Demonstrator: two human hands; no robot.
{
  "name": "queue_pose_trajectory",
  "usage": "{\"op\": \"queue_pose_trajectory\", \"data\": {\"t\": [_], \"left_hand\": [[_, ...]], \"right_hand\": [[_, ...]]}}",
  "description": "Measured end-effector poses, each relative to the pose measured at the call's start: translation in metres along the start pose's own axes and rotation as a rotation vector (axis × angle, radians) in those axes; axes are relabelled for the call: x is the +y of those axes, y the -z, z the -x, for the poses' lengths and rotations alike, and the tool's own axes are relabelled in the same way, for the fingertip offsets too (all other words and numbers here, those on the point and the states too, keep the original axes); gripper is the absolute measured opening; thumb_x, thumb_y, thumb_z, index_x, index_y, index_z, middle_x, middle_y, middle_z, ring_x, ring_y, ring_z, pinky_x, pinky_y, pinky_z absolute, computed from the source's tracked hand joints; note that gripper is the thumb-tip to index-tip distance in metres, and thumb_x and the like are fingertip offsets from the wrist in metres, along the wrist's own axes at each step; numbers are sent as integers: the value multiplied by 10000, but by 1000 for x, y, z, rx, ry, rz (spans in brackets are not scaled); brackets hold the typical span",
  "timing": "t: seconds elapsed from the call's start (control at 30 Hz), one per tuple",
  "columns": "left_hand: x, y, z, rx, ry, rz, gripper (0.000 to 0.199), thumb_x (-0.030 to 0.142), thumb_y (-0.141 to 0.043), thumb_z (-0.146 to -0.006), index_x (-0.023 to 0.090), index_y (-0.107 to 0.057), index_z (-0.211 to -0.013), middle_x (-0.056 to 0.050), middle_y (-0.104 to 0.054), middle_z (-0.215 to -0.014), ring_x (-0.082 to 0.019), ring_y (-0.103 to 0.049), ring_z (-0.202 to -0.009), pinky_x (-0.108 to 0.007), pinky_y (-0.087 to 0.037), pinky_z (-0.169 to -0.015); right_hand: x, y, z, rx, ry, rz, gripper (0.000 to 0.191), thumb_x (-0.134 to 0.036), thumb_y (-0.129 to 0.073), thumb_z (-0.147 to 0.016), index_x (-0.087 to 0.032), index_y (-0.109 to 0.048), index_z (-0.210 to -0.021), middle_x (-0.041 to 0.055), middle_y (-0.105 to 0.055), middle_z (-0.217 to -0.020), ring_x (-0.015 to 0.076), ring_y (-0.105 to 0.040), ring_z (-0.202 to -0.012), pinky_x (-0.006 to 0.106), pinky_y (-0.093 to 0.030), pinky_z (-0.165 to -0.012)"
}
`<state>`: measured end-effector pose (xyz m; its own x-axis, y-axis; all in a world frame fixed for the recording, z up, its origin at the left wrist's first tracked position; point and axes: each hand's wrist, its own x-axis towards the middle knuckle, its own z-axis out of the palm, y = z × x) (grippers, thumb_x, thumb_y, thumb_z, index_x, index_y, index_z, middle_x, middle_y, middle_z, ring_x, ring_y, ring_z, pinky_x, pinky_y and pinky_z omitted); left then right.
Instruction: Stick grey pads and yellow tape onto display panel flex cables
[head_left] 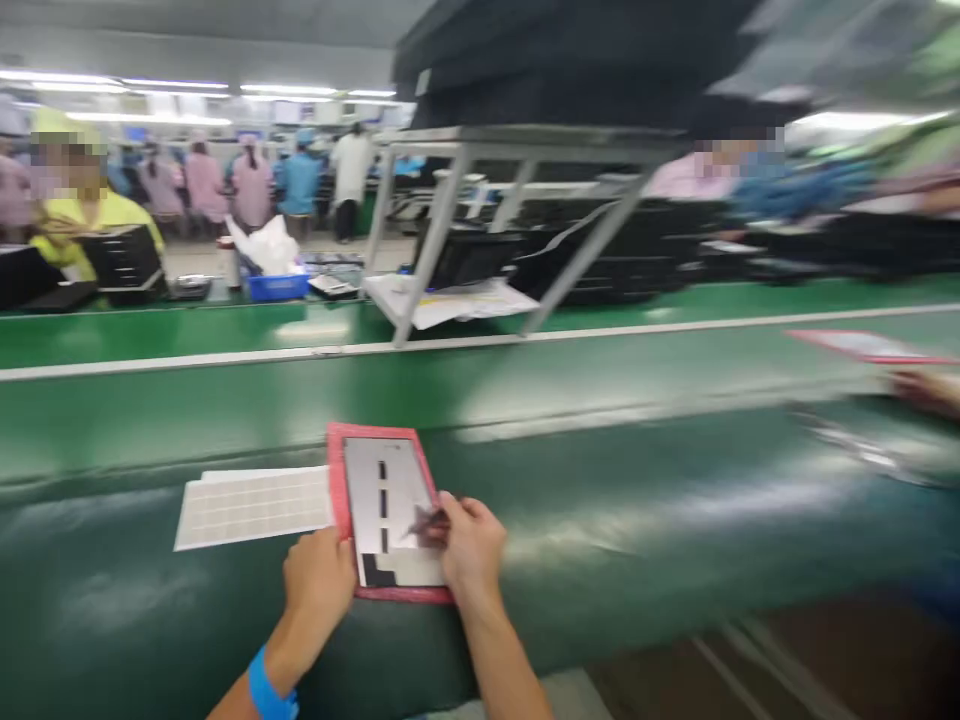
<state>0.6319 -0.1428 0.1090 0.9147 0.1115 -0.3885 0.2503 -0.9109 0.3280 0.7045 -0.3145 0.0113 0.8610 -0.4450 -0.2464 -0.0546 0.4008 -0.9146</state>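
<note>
The red-bordered panel (401, 480) sits in front of the person, near the middle of the tabletop (622, 540), between both hands. Whether it lies flat or is slightly raised cannot be told. The left hand (319, 580) has its fingers curled in and clasps the panel's near left edge, which seems meant to steady it. The right hand (474, 545), over the right edge, pinches a dark thin tool (424, 522) between thumb and fingers; it is too blurred to name for certain, though it may be tweezers.

The tool points left over the grey face, near the column of black marks (383, 503) and just beyond the pale strip (415, 567) at the near end. The step in hand looks like fine work on that face, perhaps placing or lifting a small piece; whether the tip touches is unclear.

Just left of the panel lies a white sheet (255, 508) with a grid of pale pieces, perhaps stickers, within easy reach. The next move seems to call for a firm left hold and a careful, well-aimed tip, so that nothing goes on crooked or scratches the face.
</note>
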Motion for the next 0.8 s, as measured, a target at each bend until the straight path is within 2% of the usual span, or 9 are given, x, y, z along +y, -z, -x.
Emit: {"op": "queue_pose_trajectory", "data": {"t": [0.03, 0.1, 0.17, 0.23, 0.4, 0.8], "left_hand": [[-1, -1, -6, 21, -13, -12, 441, 298, -312, -1046, 175, -734, -1079, -186, -758, -1123, -364, -726, -1080, -428, -528, -842], [-3, -3, -11, 57, -28, -23, 381, 283, -359, -1028, 181, -726, -1030, -170, -764, -1084, -368, -725, -1080, -436, -525, -854], [-5, -6, -8, 84, -33, -24, 351, 288, -385, -1023, 199, -724, -997, -142, -770, -1066, -352, -730, -1067, -424, -527, -852], [-7, -8, -6, 104, -24, -25, 342, 301, -397, -1027, 209, -724, -986, -128, -774, -1067, -345, -733, -1059, -418, -531, -844], [-10, -10, -8, 128, -28, -33, 348, 328, -399, -1042, 202, -722, -1018, -137, -775, -1054, -352, -739, -1038, -426, -539, -834], [-6, -8, -7, 130, -54, -46, 396, 357, -352, -1071, 204, -717, -1078, -135, -780, -1069, -351, -745, -1024, -419, -543, -824]], "right_hand": [[-10, 13, -5, 51, 26, 2, 302, -390, -727, -998, -112, -613, -972, 0, -602, -803, 85, -562, -600, 185, -506, -530], [-20, 23, -8, 93, 54, -9, 453, -465, -860, -847, -140, -543, -843, -26, -579, -686, 83, -513, -474, 179, -441, -422], [-21, 18, -5, 87, 65, -32, 607, -545, -949, -649, -168, -498, -800, -17, -596, -647, 109, -522, -430, 201, -436, -381], [-20, 11, -2, 71, 59, -51, 675, -582, -966, -541, -179, -486, -793, -5, -610, -634, 122, -532, -421, 205, -439, -372], [-20, 7, -1, 57, 57, -74, 700, -585, -952, -502, -197, -450, -798, 17, -632, -632, 137, -528, -396, 215, -418, -344], [-20, 7, -3, 54, 83, -100, 697, -567, -935, -530, -218, -404, -816, -23, -593, -602, 139, -508, -382, 229, -405, -330]]}}
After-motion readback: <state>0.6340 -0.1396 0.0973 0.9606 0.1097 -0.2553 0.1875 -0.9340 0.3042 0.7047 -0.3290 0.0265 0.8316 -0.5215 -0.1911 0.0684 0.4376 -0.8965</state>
